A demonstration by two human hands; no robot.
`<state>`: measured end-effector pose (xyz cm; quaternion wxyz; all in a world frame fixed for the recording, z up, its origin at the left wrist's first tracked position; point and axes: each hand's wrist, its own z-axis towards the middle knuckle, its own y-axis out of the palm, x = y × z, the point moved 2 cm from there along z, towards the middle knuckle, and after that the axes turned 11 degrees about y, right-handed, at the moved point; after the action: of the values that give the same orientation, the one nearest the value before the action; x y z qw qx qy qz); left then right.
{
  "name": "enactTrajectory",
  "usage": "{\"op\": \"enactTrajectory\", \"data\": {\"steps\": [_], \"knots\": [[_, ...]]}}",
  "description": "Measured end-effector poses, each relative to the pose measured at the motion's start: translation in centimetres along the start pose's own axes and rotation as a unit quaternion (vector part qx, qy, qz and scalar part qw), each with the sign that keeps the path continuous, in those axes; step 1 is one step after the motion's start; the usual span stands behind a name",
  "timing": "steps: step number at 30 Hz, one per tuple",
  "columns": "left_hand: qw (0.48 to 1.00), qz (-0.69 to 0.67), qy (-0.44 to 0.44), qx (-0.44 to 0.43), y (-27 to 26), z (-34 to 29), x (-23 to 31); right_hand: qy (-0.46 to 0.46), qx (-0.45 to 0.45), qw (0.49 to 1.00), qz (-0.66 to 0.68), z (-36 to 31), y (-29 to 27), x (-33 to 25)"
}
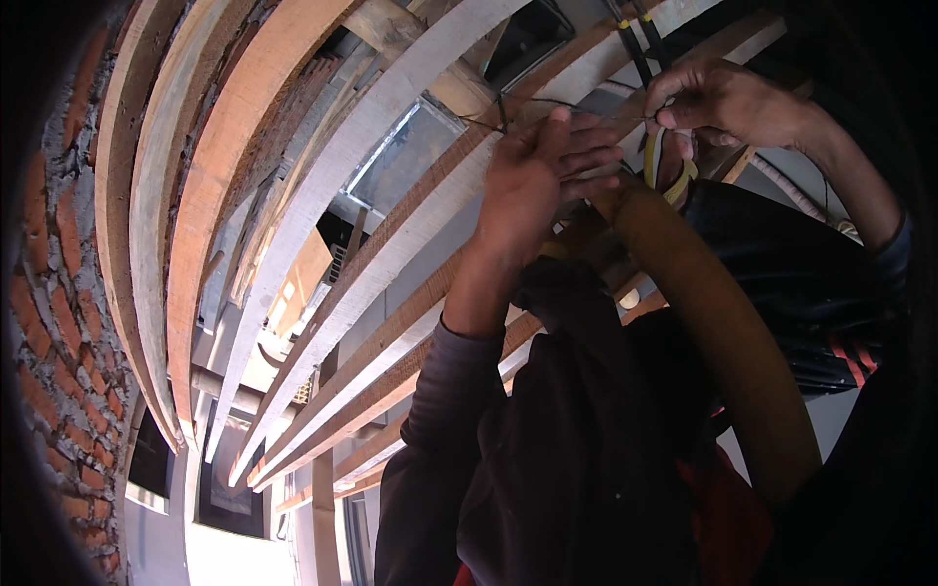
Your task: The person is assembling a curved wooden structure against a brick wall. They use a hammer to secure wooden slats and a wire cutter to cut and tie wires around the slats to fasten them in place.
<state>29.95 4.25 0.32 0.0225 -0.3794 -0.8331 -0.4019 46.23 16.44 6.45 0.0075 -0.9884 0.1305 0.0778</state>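
Note:
My left hand is raised beside a wooden beam, its fingers stretched out and slightly apart. Nothing shows gripped in it. To its right, my right hand is closed in a pinch on a thin wire. The wire's far end is hard to follow against the dark wood. Around the beam near my left fingertips runs a dark tie. Just below my right hand is a foot in a sandal with yellow straps. Two dark rods with yellow bands stand above it.
Several long wooden beams run side by side with open gaps between them, showing a lower level. A rough brick wall stands at the left. Round timber crosses beneath the beams. A thick brown curved piece passes near my body.

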Motion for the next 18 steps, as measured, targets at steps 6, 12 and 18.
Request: {"op": "enactTrajectory", "data": {"steps": [6, 12, 18], "knots": [[0.919, 0.35, 0.183, 0.012, -1.2, -3.5, 4.0, -0.113, 0.209, 0.967, -0.093, -0.2, -0.9, 0.0], [0.703, 0.576, 0.351, 0.224, -8.9, -4.7, 10.4, -0.084, 0.291, 0.928, -0.217, 1.1, -0.2, -1.8], [0.655, 0.683, 0.259, 0.191, -11.6, -2.5, 13.3, -0.055, 0.415, 0.872, -0.252, 1.9, 1.5, -2.4]]}}
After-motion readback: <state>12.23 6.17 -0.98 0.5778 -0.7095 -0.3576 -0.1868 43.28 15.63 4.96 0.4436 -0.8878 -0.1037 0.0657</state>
